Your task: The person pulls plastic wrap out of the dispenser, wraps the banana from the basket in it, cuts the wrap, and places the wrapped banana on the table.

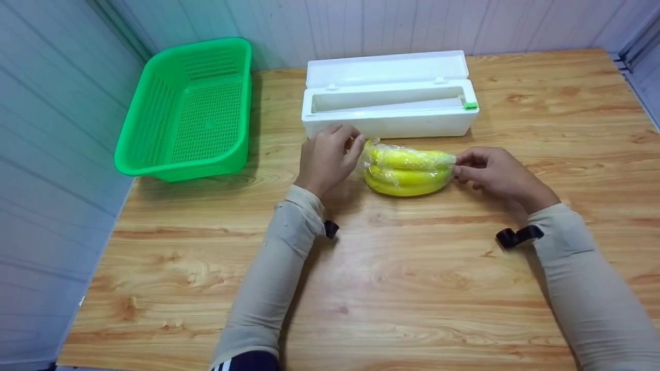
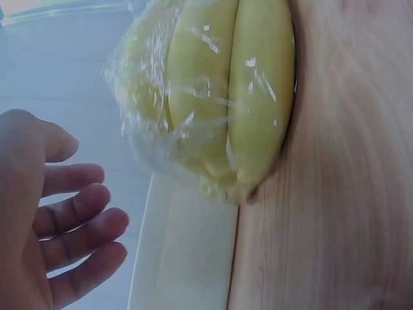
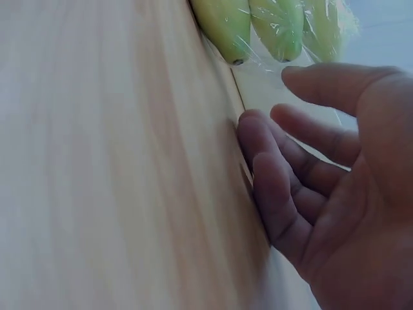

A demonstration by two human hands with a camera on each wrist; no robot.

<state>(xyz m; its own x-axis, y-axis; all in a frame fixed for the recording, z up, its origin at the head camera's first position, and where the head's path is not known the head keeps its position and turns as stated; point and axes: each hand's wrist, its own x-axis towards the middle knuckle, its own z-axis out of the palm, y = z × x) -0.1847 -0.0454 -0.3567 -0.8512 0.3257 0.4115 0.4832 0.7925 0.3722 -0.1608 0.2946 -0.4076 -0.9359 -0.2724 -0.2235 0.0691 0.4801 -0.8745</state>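
Note:
A bunch of yellow bananas [image 1: 407, 172] wrapped in clear cling film [image 2: 193, 90] lies on the wooden table, the film wrinkled and shiny over the fruit. At the stem end is my left hand [image 1: 330, 157]; in the left wrist view its fingers [image 2: 84, 213] are loosely bent and apart from the bunch. My right hand [image 1: 492, 170] is at the other end, by the banana tips. In the right wrist view its thumb [image 3: 329, 87] is close to the film's edge, with a gap between thumb and fingers; whether it touches the film I cannot tell.
Just behind the bananas stands a long white box [image 1: 392, 123], its lid [image 1: 386, 69] raised, with a white roll inside and a green piece [image 1: 470, 105] at its right end. A green plastic basket [image 1: 245, 139] sits at the back left, near the wall.

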